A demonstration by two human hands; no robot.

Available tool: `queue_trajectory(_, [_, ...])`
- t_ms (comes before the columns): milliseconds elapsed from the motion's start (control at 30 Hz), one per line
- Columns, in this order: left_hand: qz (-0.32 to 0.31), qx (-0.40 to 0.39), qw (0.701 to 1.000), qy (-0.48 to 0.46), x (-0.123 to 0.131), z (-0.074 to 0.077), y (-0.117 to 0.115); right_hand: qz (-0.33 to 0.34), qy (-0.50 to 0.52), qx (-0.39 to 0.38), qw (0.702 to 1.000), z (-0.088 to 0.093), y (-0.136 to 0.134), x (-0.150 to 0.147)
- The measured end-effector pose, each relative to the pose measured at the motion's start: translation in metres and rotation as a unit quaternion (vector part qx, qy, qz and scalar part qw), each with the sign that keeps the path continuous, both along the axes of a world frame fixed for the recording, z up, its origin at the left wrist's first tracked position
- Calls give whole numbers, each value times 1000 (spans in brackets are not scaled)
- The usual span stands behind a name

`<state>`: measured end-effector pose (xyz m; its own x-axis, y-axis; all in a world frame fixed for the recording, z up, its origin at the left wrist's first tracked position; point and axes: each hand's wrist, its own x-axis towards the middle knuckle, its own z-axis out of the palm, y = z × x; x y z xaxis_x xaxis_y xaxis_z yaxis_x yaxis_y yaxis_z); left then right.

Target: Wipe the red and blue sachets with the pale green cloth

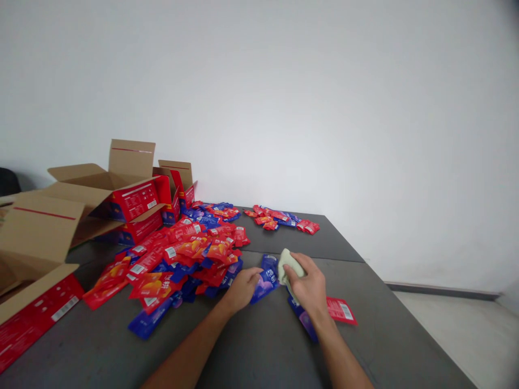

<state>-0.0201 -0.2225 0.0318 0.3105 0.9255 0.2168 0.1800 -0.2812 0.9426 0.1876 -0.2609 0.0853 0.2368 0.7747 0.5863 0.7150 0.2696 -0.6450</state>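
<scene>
- Dark grey table (263, 346) fills the lower part of my view, both hands working over it.
- Open red-printed carton (38, 313) at near left, more cartons behind; I'd leave them be.
- Heap of red and blue pouches (182, 246) between cartons and hands. Loose pile, probably slides if nudged.
- Smaller pouch cluster (279, 218) at the far edge, well apart from my hands.
- Right hand (306, 281): fingers curled round a pale cloth (284, 262), bunched, its lower end on or just over the blue print. Cloth should be soft and limp; I'd keep it wadded so it doesn't trail.
- Left hand (243, 290): thumb and forefinger together on the left edge of the blue pouch (264, 286); looks like a pinch.
- That pouch lies on the table between the hands. I'd expect light, floppy, slick film, not fragile but easy to crease or skid. Best hold: flat edge or corner, off the filled middle.
- Second blue pouch (303, 319) partly under the right hand; red pouch (341, 312) just right of the wrist, barcode up. Likely same feel.
</scene>
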Motion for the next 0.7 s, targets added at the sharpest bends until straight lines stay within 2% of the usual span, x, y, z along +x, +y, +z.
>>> queue_trajectory(67, [0,-91,991,-95,3,2,-1,-4,-4,33,999,0,-2,-4])
queue_trajectory(167, [-8,-208,945,-252,5,10,-3,21,-21,52,998,-3,-6,-14])
queue_trajectory(267, [-68,-235,905,-348,4,18,-6,111,-57,9,992,-10,-12,-33])
queue_trajectory(367, [-129,-224,892,-371,1,20,-7,177,-102,-31,978,-20,-16,-49])
queue_trajectory(433, [-153,-225,894,-356,1,19,-8,162,-109,-37,980,-25,-13,-50])
queue_trajectory(600, [-174,-236,903,-314,6,18,-15,35,-74,-11,997,-29,2,-30])
queue_trajectory(700, [-164,-240,903,-317,9,19,-18,20,-67,-4,998,-27,5,-24])
